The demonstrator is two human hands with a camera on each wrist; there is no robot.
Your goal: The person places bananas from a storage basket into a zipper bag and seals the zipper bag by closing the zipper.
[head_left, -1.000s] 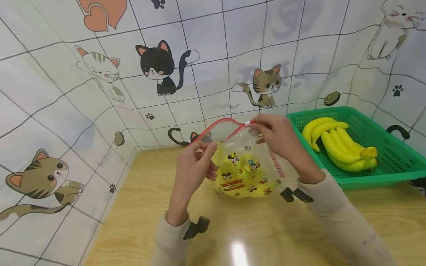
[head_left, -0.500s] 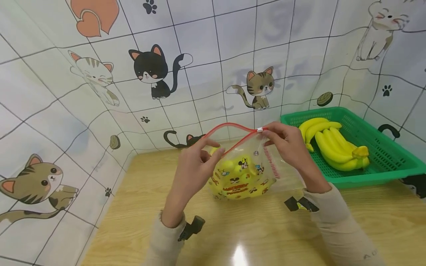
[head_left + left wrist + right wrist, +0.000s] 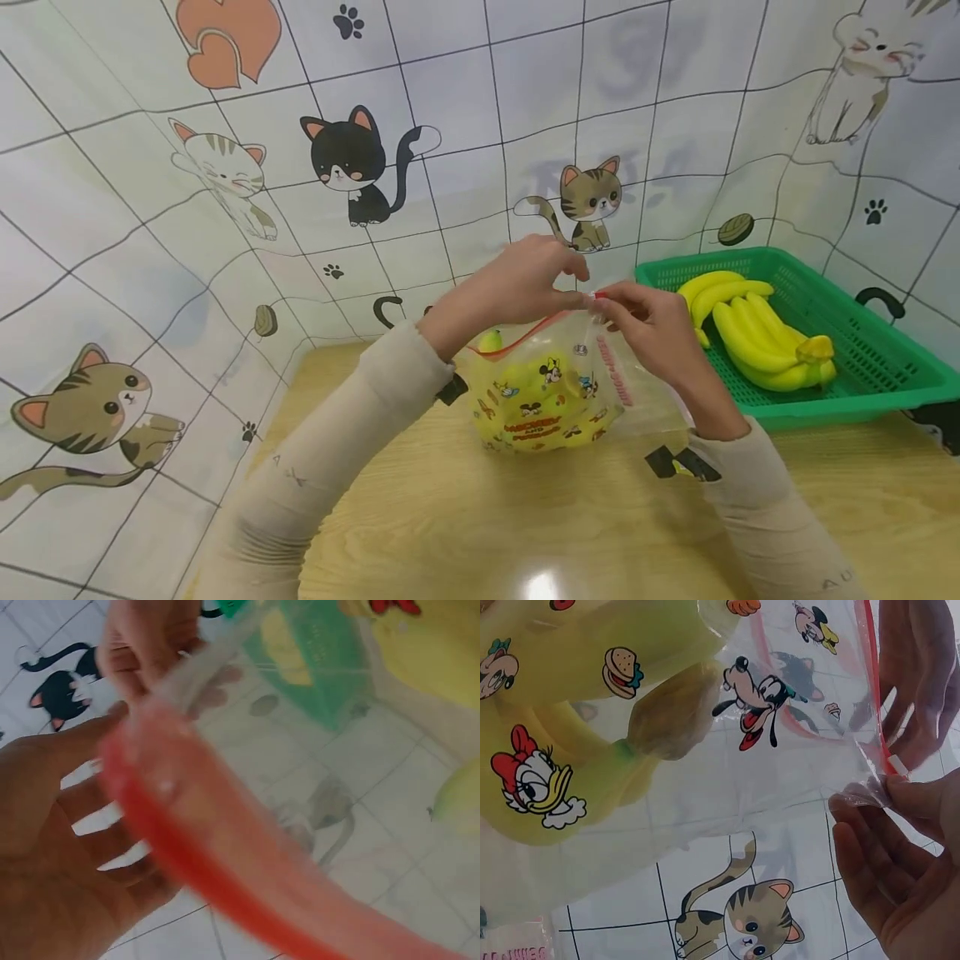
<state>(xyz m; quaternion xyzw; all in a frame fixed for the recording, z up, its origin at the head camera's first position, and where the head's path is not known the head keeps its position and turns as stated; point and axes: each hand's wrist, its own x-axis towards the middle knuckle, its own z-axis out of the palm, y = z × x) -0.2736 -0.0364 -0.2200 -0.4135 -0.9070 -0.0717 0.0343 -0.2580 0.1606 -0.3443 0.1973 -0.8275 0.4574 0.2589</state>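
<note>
A clear zip bag (image 3: pixel 551 392) printed with cartoon figures stands on the wooden table (image 3: pixel 450 517), with yellow bananas (image 3: pixel 592 765) inside it. Its red zip strip (image 3: pixel 517 337) runs along the top. My left hand (image 3: pixel 576 287) pinches the strip right beside my right hand (image 3: pixel 604 305), which pinches the bag's top corner at the white slider (image 3: pixel 600 294). In the left wrist view the red strip (image 3: pixel 225 877) is a close blur in front of the left palm (image 3: pixel 52 862). The right wrist view shows my right fingertips (image 3: pixel 900 795) on the bag's corner.
A green plastic basket (image 3: pixel 862 400) at the right holds a bunch of yellow bananas (image 3: pixel 757 333). Tiled walls with cat drawings close in the back and left. Bare wooden tabletop lies in front of the bag.
My left hand has slid along the red strip from the bag's left end to the right hand. The bag's mouth, arched open before, now lies flat.
</note>
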